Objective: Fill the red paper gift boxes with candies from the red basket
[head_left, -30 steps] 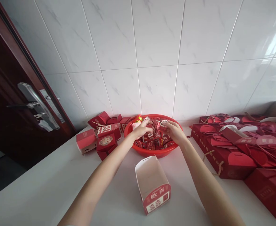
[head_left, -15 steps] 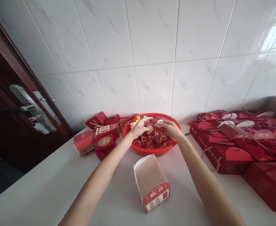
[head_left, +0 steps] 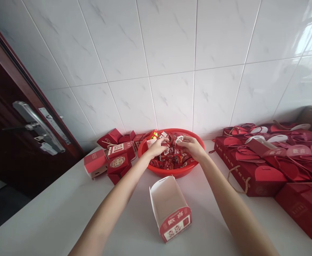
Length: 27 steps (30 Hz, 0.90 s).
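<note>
A red plastic basket (head_left: pixel 172 173) holds many small red-wrapped candies (head_left: pixel 169 164). My left hand (head_left: pixel 157 148) reaches in over its left side, thumb and fingers bent but apart among the candies. My right hand (head_left: pixel 193 148) is in the right side, its fingers closed at the edge of a candy with a white label (head_left: pixel 179 139); the fingertips are partly hidden. In front of the basket, between my forearms, stands an open-topped red and white paper box (head_left: pixel 169 199). Its visible inside is bare.
Several small red gift boxes (head_left: pixel 118 165) cluster left of the basket. Larger red boxes (head_left: pixel 254 177) with cord handles crowd the right side. A tiled wall (head_left: pixel 172 99) rises behind the white table (head_left: pixel 73 213), and a dark door (head_left: pixel 9 142) stands at left.
My left hand has shifted slightly down and its fingers have drawn closer together. My right hand stays at the white-labelled candy. The view has shifted a little.
</note>
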Each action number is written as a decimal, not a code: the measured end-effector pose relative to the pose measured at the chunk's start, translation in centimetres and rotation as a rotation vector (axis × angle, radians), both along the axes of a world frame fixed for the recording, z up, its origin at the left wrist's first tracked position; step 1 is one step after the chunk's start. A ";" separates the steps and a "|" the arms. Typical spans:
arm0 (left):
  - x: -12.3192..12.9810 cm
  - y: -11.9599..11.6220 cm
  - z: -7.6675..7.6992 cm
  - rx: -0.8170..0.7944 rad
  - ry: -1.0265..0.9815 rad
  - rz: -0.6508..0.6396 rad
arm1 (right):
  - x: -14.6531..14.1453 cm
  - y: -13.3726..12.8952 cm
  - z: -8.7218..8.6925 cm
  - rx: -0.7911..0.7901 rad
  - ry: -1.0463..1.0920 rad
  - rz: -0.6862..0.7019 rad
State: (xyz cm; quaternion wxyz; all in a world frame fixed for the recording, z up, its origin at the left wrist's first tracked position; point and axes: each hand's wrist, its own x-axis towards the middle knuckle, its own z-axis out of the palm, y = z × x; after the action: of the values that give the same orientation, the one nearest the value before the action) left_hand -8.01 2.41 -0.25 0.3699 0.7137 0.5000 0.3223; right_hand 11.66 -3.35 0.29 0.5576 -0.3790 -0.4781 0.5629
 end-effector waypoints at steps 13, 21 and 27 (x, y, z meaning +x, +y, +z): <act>1.3 -1.4 -0.2 0.037 0.519 -0.353 | -0.3 -0.4 0.2 0.023 0.025 -0.104; 2.9 -0.3 0.3 -0.029 0.770 -0.340 | -0.1 -0.1 0.0 0.019 0.014 -0.114; 3.7 0.0 0.6 -0.073 0.763 -0.430 | 0.0 -0.1 0.1 0.003 0.006 -0.124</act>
State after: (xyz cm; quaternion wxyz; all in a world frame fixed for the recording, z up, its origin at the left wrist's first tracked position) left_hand -4.31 2.42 0.35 0.2426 0.8558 0.4520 -0.0665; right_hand 11.63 -3.44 0.37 0.5933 -0.4052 -0.4529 0.5278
